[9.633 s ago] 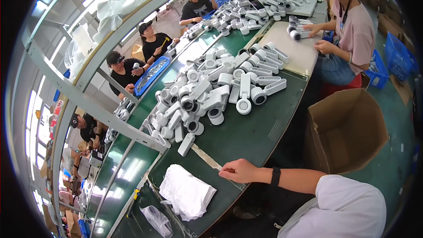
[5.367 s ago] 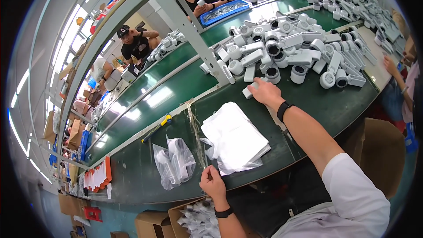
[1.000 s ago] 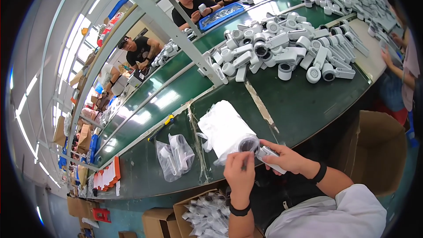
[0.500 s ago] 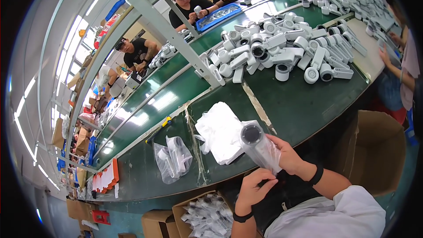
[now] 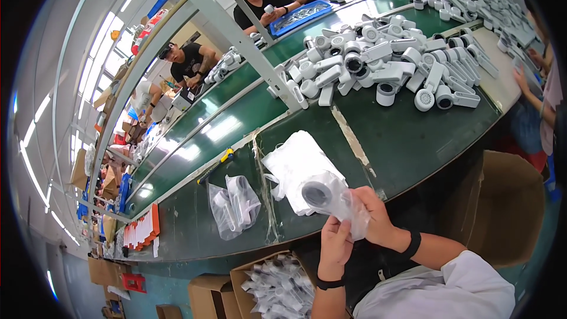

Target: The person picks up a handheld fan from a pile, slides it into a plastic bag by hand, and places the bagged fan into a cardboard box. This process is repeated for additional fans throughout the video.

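A white handheld fan with a dark round end, inside a clear plastic bag [image 5: 336, 201], is held up over the near edge of the green table. My right hand [image 5: 378, 218] is closed round its lower part from the right. My left hand [image 5: 335, 247] pinches the lower end of the same bag, thumb and fingers together. Right behind the fan lies a stack of white plastic bags [image 5: 298, 165]. Left of that stack, bagged white fans [image 5: 236, 207] rest on the table.
A large heap of white handheld fans [image 5: 378, 53] covers the table's far right. A yellow-black tool [image 5: 226, 155] lies near the divider. Below are a carton of bagged fans [image 5: 277, 289] and an open carton [image 5: 502, 212]. Co-workers sit across; another person's hand [image 5: 522, 80] is at right.
The bagged fan has tipped lower and shifted left, its round end now pointing more to the left. My left hand has come up against the bag's lower end. The view has shifted slightly.
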Tool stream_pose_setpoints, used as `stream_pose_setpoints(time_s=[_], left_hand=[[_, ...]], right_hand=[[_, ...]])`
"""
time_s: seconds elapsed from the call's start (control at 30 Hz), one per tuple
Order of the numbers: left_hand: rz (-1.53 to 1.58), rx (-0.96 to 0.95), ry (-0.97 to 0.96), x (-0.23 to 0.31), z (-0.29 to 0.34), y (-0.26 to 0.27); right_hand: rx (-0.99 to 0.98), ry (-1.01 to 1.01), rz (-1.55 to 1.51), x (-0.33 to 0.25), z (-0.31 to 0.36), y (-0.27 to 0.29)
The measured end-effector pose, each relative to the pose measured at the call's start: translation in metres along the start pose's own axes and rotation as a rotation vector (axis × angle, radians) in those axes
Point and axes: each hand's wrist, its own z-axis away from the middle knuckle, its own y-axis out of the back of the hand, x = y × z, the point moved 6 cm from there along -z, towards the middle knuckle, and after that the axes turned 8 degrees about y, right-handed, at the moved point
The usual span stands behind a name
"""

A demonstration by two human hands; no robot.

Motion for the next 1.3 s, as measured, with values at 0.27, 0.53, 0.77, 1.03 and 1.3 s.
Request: stream_pose_setpoints(time_s=[0.27, 0.53, 0.77, 1.03, 1.3], left_hand=[[0.308, -0.043, -0.153, 0.042, 0.021, 0.010], [-0.285, 0.764, -0.519, 0.134, 0.101, 0.102], [-0.895, 1.414, -0.704, 0.240, 0.155, 0.245], [-1.382, 1.628, -0.277, 0.242, 0.099, 0.273], [-1.569, 1.520, -0.380, 0.255, 0.062, 0.237]], right_hand=[[0.062, -0.168, -0.187, 0.011, -0.002, 0.013], [-0.188, -0.240, -0.134, 0.038, -0.004, 0.015], [-0.196, -0.238, 0.046, 0.063, 0.002, 0.005], [-0.226, -0.059, 0.227, 0.052, -0.003, 0.001], [-0.199, 0.027, 0.250, 0.047, -0.005, -0.004]])
